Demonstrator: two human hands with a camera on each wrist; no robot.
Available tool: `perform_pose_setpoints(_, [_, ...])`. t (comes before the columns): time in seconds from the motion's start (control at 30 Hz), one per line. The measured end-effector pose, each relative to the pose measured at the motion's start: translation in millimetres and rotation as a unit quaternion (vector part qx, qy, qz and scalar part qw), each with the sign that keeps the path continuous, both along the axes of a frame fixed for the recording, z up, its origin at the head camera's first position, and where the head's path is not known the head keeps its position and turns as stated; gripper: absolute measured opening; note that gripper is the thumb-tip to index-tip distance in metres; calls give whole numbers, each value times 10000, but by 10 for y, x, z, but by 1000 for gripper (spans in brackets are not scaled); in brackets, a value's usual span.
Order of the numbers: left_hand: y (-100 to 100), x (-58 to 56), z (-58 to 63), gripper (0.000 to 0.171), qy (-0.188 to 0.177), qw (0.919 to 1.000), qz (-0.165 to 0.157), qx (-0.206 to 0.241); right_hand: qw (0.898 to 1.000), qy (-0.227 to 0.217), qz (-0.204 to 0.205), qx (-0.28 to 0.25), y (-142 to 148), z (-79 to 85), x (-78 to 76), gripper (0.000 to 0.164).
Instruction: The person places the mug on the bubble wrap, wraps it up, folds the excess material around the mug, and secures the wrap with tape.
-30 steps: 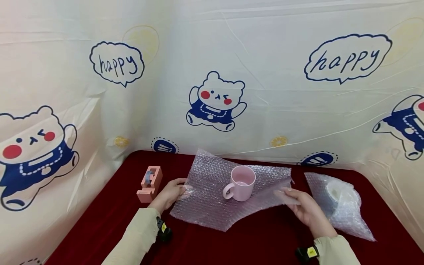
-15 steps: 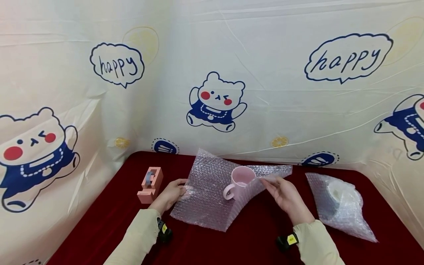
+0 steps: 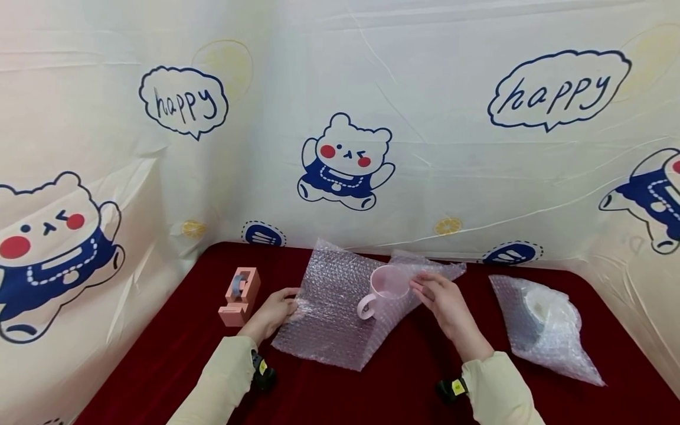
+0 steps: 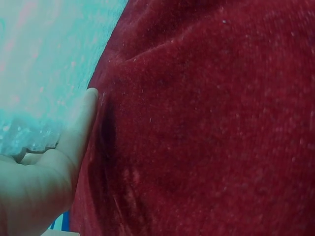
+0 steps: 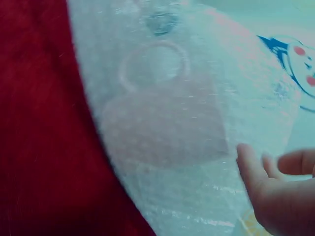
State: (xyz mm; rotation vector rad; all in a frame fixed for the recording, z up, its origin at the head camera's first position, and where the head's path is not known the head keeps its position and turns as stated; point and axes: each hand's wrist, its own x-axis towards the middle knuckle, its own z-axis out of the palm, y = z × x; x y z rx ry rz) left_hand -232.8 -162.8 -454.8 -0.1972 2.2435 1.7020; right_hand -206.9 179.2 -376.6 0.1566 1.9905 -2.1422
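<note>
A pink mug (image 3: 383, 288) stands on a sheet of bubble wrap (image 3: 337, 289), its handle toward the near left. A flap from the sheet's near right side is folded up across the mug's right side, and the mug shows hazily through it in the right wrist view. My left hand (image 3: 273, 314) holds the sheet's left edge, the thumb (image 4: 81, 128) lying along it in the left wrist view. At the mug's rim, my right hand (image 3: 446, 307) holds the flap between thumb and fingers; how tightly they close is hard to see.
Left of the sheet stands a pink tape dispenser (image 3: 239, 298). A bubble-wrapped bundle (image 3: 552, 330) with something white inside lies at the right. Dark red cloth (image 3: 404, 383) covers the table, and a printed white curtain (image 3: 446, 165) hangs behind.
My right hand has moved left and slightly away from me, bringing the flap up against and over the mug. The left hand and the mug stay in place.
</note>
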Motion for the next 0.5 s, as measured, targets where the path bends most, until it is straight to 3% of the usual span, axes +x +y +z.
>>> perform_pose_setpoints(0.07, [5, -3, -2, 49, -11, 10000, -8, 54, 9945, 465, 137, 930, -42, -31, 14, 41])
perform_pose_setpoints(0.1, [8, -5, -3, 49, -8, 10000, -19, 81, 9869, 771, 216, 1398, -64, -49, 20, 41])
perform_pose_setpoints(0.17, [2, -1, -6, 50, -7, 10000, -2, 100, 9632, 1439, 325, 2248, -118, -97, 31, 45])
perform_pose_setpoints(0.2, [0, 1, -7, 50, -7, 10000, 3, 98, 9463, 1787, 378, 2669, -141, -127, 36, 49])
perform_pose_setpoints(0.27, [-6, 2, -13, 50, -11, 10000, -11, 97, 9044, 2460, 479, 3454, -179, -195, 44, 59])
perform_pose_setpoints(0.33, [-5, 1, -14, 51, -20, 9999, 1, 129, 8548, 3012, 597, 4185, -202, -262, 56, 66])
perform_pose_setpoints(0.5, [6, -7, -15, 50, -39, 9997, -18, 252, 7216, 4033, 767, 5574, -217, -400, 62, 70])
